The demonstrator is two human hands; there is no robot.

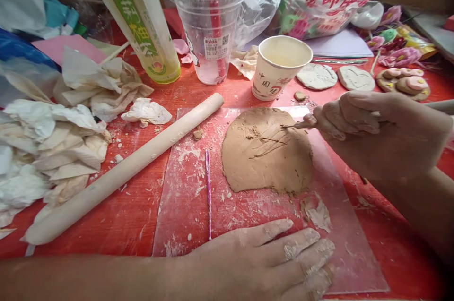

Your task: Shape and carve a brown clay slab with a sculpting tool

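At the centre of the frame, the clay slab (269,168) is lying flat on a clear sheet (184,187), already bearing several scored lines, while its lower half is showing hardly any. From the right, the right hand (386,133) is gripping a thin tool (300,125), tip pointing at the slab's upper right. At lower centre, the left hand (280,256) is resting palm down, fingers extended, grasping nothing visible.

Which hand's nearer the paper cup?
Right. The right hand, gripping a thin tool, is on the cup's near right side. The left hand lies farther off, with the clay slab between it and the cup.
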